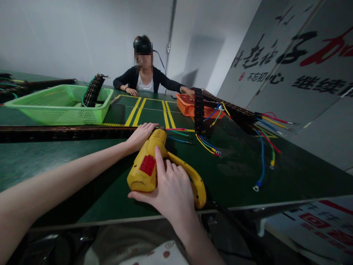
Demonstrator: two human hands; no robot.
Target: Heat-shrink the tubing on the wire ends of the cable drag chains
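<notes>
My right hand (pixel 172 184) is wrapped round the body of a yellow heat gun (pixel 146 165), its index finger stretched along the side. The gun's nozzle points away from me, and its looped handle lies to the right. Just beyond the gun, my left hand (pixel 142 137) rests on the end of a long black cable chain (pixel 68 133) that runs in from the left; its fingers are bent over the chain and partly hidden by the nozzle. Red, green and blue wires (pixel 178 135) stick out to the right of that end.
A green basket (pixel 68 116) holding a chain piece stands at the back left. Across the green table (pixel 116 198) sits a person (pixel 145 79), one hand at an orange basket (pixel 184 106). More cable chains (pixel 228 106) with coloured wires and ring lugs lie at the right.
</notes>
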